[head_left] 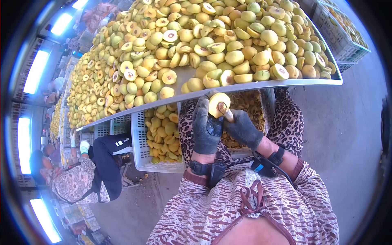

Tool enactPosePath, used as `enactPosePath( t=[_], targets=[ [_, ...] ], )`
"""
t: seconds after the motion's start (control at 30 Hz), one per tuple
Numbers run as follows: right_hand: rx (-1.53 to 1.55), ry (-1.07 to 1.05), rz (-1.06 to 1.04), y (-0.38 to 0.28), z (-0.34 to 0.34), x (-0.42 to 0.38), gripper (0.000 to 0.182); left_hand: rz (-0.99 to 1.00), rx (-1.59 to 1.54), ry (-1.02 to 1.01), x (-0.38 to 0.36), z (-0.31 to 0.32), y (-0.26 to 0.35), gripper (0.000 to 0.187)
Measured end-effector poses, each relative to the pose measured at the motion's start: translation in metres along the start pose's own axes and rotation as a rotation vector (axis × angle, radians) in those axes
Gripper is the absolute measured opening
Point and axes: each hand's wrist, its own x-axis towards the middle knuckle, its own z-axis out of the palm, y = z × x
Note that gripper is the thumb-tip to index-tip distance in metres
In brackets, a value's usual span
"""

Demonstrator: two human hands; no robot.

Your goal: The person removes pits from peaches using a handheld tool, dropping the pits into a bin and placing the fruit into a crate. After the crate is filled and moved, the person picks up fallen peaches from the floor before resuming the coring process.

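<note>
In my gloved left hand (pixel 205 126), closed near the table's front edge, is a yellow peach half (pixel 218 102), cut face up. My gloved right hand (pixel 244 130) grips a pitting tool with a pale handle (pixel 230 116). The tool's end meets the brownish pit area of the fruit; its tip is hidden there. Just beyond my hands, a large heap of halved yellow-green peaches (pixel 228 53) covers the metal-edged table (pixel 185 77). Below my hands, a container of brown pits and scraps (pixel 247 104) sits between my knees.
A white plastic crate (pixel 139 143) full of peach halves stands under the table, left of my legs. More fruit crates (pixel 341 34) are stacked at the right. A co-worker (pixel 83 175) sits at the left, along the same table. The table rim (pixel 261 85) crosses ahead of my hands.
</note>
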Motion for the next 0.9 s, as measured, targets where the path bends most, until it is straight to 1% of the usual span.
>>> enactPosePath(
  t=[0.03, 0.1, 0.13, 0.2, 0.23, 0.3, 0.33, 0.4, 0.43, 0.5, 0.53, 0.6, 0.63, 0.7, 0.73, 0.77, 0.8, 0.83, 0.87, 0.9],
  targets=[
    [-0.001, -0.002, 0.0, 0.0, 0.0, 0.0, 0.013, 0.0, -0.001, 0.002, 0.0, 0.002, 0.0, 0.041],
    [-0.062, 0.053, -0.065, -0.004, 0.001, -0.001, 0.012, -0.041, -0.183, 0.054, 0.002, 0.004, 0.002, 0.041],
    [-0.061, 0.054, -0.069, -0.008, 0.003, -0.001, 0.012, -0.038, -0.182, 0.053, 0.004, 0.004, 0.006, 0.041],
    [-0.022, 0.196, -0.234, -0.015, 0.007, -0.006, 0.011, -0.158, -0.601, 0.062, 0.001, 0.007, 0.015, 0.041],
    [-0.023, 0.194, -0.235, -0.015, 0.006, -0.006, 0.011, -0.157, -0.601, 0.064, 0.001, 0.006, 0.016, 0.041],
    [-0.152, 0.177, -0.267, -0.012, 0.004, -0.002, 0.01, -0.111, -0.551, 0.03, 0.004, 0.006, 0.017, 0.041],
    [-0.152, 0.182, -0.267, -0.012, 0.002, 0.0, 0.01, -0.112, -0.552, 0.026, 0.005, 0.007, 0.016, 0.041],
    [-0.036, 0.111, -0.184, -0.011, 0.0, 0.002, 0.011, -0.076, -0.532, 0.065, 0.005, 0.008, 0.015, 0.039],
    [-0.035, 0.109, -0.183, -0.008, 0.001, 0.001, 0.011, -0.076, -0.531, 0.067, 0.004, 0.006, 0.014, 0.039],
    [-0.052, 0.096, -0.162, 0.001, 0.001, 0.002, 0.013, 0.493, 0.588, 0.049, 0.005, 0.001, 0.013, 0.034],
    [-0.05, 0.098, -0.166, 0.007, 0.004, 0.001, 0.013, 0.498, 0.589, 0.048, 0.005, 0.003, 0.014, 0.034],
    [-0.038, 0.045, -0.069, 0.014, 0.008, -0.005, 0.017, -0.146, -0.493, 0.103, 0.002, 0.013, 0.015, 0.03],
    [-0.039, 0.042, -0.067, 0.014, 0.006, -0.007, 0.017, -0.146, -0.494, 0.106, 0.001, 0.017, 0.018, 0.03],
    [-0.039, -0.038, -0.082, 0.009, 0.002, -0.012, 0.02, -0.087, -0.382, 0.17, 0.0, 0.022, 0.022, 0.031],
    [-0.037, -0.038, -0.086, -0.009, -0.005, -0.013, 0.02, -0.062, -0.2, 0.186, 0.0, 0.022, 0.022, 0.038],
    [-0.053, -0.219, 0.213, -0.031, -0.014, -0.014, 0.017, -0.049, -0.193, 0.175, 0.001, 0.023, 0.022, 0.038],
    [-0.073, -0.403, 0.512, -0.043, -0.02, -0.012, 0.014, -0.115, -0.267, 0.201, 0.0, 0.025, 0.021, 0.037],
    [-0.07, -0.399, 0.495, -0.027, -0.021, -0.011, 0.014, -0.181, -0.339, 0.224, 0.001, 0.024, 0.026, 0.037],
    [0.256, -0.534, 0.419, 0.005, -0.021, -0.014, 0.016, -0.227, -0.382, 0.142, 0.001, 0.021, 0.033, 0.04],
    [0.582, -0.661, 0.333, 0.011, -0.019, -0.017, 0.02, -0.221, -0.376, 0.133, 0.0, 0.019, 0.037, 0.04]
  ],
)
